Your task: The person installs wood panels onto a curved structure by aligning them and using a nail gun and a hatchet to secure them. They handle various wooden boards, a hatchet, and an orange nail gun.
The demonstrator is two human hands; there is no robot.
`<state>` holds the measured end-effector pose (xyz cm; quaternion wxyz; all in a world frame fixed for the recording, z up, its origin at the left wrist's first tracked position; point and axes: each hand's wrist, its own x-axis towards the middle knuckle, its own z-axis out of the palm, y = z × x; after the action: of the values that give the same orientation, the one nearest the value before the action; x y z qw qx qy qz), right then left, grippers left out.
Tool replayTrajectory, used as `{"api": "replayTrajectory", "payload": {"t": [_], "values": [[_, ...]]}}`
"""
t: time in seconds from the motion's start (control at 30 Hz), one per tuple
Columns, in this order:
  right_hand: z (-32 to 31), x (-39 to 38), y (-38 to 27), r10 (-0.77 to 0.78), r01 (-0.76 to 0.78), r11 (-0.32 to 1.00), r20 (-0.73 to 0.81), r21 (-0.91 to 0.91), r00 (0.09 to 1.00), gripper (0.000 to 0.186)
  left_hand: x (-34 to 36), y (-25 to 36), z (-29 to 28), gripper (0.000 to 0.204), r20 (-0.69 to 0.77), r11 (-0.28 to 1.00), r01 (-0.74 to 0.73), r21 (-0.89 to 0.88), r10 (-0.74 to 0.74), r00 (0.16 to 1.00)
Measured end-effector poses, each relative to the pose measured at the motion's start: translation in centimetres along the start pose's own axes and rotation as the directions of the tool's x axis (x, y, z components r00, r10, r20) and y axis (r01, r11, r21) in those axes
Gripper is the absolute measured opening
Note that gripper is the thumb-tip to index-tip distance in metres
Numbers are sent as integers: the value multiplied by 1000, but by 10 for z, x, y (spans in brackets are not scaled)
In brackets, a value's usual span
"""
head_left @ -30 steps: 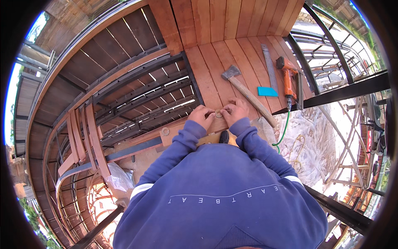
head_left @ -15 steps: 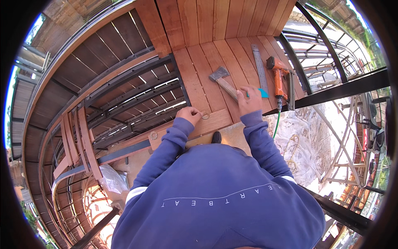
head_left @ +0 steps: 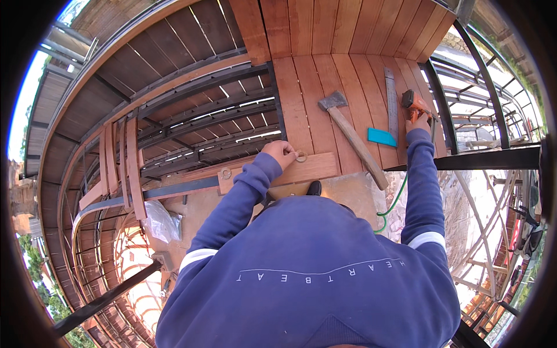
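Note:
With my left hand [head_left: 282,152], fingers bent and closed, I hold a small tan ring [head_left: 301,156] against a loose wooden board [head_left: 319,166]. A second ring [head_left: 226,174] lies farther left on the wood. My right hand [head_left: 418,123] is closed on the handle of an orange pneumatic nail gun [head_left: 412,100], from which a green hose runs down. An axe [head_left: 354,140] lies diagonally on the planks, beside a turquoise rectangular piece [head_left: 381,137] and a long metal ruler [head_left: 390,98].
Reddish decking [head_left: 296,98] rises into a slatted back. Black steel framing [head_left: 481,162] borders it at the right, with scaffold poles beyond. Wooden strips [head_left: 132,162] rest across a curved rail on the left. A plastic sheet [head_left: 162,220] lies below.
My right hand left the ring, passed over the turquoise piece, and moved right to grip the nail gun. My left hand stays at the ring. The view has shifted.

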<state>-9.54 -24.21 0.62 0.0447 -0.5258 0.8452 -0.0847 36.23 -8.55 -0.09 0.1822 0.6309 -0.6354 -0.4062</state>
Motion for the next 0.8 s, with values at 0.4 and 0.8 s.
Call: {"api": "replayTrajectory", "payload": {"t": [0.4, 0.8], "values": [[-68, -115, 28, -213, 290, 917, -277, 273, 937, 55, -49, -50, -59, 23, -50, 996, 58, -72, -62, 997], [-142, -351, -85, -159, -175, 756, 436, 631, 886, 15, -34, -83, -76, 26, 115, 986, 129, -107, -116, 987]]}}
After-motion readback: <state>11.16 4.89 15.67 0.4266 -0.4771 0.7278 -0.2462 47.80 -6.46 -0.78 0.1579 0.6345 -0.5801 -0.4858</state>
